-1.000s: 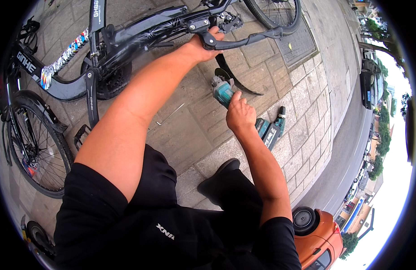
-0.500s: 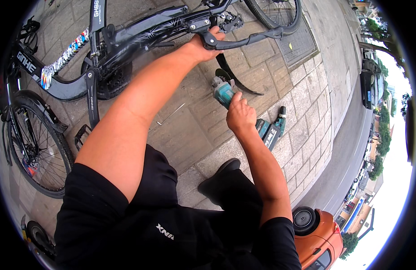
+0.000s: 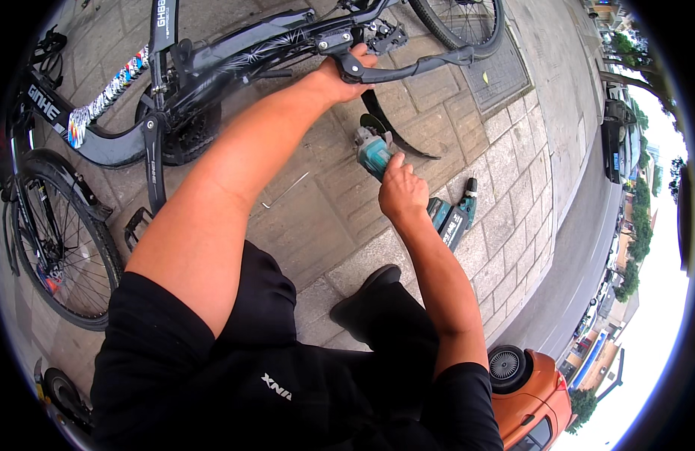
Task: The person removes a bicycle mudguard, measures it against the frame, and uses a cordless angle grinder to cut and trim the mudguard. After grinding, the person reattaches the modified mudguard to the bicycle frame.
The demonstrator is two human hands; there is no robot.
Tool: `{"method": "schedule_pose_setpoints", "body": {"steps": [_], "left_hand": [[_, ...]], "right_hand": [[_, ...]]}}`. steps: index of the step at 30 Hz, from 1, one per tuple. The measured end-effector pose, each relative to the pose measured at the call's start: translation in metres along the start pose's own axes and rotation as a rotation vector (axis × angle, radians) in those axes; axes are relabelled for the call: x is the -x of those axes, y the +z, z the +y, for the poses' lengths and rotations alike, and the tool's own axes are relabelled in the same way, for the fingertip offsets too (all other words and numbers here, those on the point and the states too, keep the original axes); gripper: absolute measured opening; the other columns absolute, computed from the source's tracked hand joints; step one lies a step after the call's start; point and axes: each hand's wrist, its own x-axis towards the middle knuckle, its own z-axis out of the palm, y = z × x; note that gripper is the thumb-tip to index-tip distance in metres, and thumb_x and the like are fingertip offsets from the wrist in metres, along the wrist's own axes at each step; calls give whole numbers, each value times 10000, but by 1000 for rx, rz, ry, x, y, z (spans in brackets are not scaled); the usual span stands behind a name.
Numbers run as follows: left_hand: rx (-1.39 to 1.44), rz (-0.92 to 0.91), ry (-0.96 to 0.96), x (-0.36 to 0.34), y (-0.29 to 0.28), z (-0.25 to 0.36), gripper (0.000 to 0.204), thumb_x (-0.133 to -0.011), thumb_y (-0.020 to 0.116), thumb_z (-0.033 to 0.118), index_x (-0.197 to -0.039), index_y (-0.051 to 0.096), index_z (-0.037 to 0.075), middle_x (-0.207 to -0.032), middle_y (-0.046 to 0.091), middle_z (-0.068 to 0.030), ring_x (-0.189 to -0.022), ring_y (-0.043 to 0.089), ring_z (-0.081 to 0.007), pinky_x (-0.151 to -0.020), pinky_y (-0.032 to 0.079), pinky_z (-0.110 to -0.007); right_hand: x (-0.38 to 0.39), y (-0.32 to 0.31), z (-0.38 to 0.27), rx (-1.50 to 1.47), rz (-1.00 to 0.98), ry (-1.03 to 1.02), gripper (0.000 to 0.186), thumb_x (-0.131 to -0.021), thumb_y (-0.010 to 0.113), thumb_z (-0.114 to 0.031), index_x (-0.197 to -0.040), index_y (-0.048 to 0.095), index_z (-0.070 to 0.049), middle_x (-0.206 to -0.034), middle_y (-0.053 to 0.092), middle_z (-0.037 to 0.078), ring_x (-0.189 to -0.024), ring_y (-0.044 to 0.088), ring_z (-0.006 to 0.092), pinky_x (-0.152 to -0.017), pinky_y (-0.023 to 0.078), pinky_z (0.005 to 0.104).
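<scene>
My left hand [image 3: 351, 74] is closed on the upper part of a curved black mudguard [image 3: 396, 135], beside the frame of a dark bicycle [image 3: 265, 45]. A bent black bar [image 3: 415, 66] of the bicycle passes in front of that hand and hides part of its grip. In my right hand [image 3: 404, 188] is a teal angle grinder [image 3: 374, 155], fingers wrapped round its body. The grinder's disc [image 3: 371, 122] is close to the mudguard's left edge; whether they touch I cannot tell. A teal and black cordless drill [image 3: 454, 218] lies just right of my right hand.
A thin bent metal rod [image 3: 286, 189] lies on the paving. Another bicycle's wheel [image 3: 62, 244] stands at the left. My shoe [image 3: 374, 289] is below the grinder. A metal cover [image 3: 494, 79] is set into the pavement. An orange car [image 3: 532, 398] stands at lower right, beside the road.
</scene>
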Motion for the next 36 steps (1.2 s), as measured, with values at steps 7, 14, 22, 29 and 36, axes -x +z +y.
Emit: {"method": "schedule_pose_setpoints", "body": {"steps": [7, 14, 22, 29, 36], "left_hand": [[-18, 1, 5, -1, 4, -2, 201, -882, 779, 239, -964, 637, 122, -1027, 578, 11, -1070, 545, -241, -929, 469, -402], [-58, -9, 22, 0, 6, -5, 200, -902, 746, 306, -978, 663, 141, -1089, 574, 15, -1118, 526, -263, -886, 534, -411], [-32, 31, 19, 0, 6, -3, 204, -864, 786, 228, -927, 624, 122, -1004, 570, 10, -1045, 544, -239, -905, 478, -394], [-67, -24, 6, -1, 5, -4, 187, -904, 727, 317, -962, 654, 155, -1083, 581, 17, -1129, 529, -256, -885, 533, -400], [-65, -16, 3, -1, 5, -3, 185, -905, 728, 313, -959, 650, 155, -1075, 578, 15, -1135, 532, -257, -877, 540, -403]], "right_hand": [[1, -5, 0, 13, -21, 4, 687, -918, 676, -94, -1499, 359, 90, -1204, 694, 256, -1036, 764, 363, -869, 620, 410], [2, -6, -1, 18, -30, 7, 673, -915, 687, -98, -1479, 370, 86, -1210, 691, 258, -1049, 761, 363, -876, 620, 406], [0, -7, -3, 25, -43, 23, 655, -903, 713, -104, -1446, 393, 72, -1217, 685, 256, -1058, 758, 364, -883, 620, 401], [1, -1, -7, 71, -19, 19, 787, -890, 731, -121, -1544, 342, 79, -1231, 678, 248, -1063, 755, 346, -883, 618, 386], [1, 3, -11, 79, -7, 37, 783, -877, 751, -126, -1520, 354, 79, -1219, 676, 246, -1061, 757, 342, -859, 626, 384]]}}
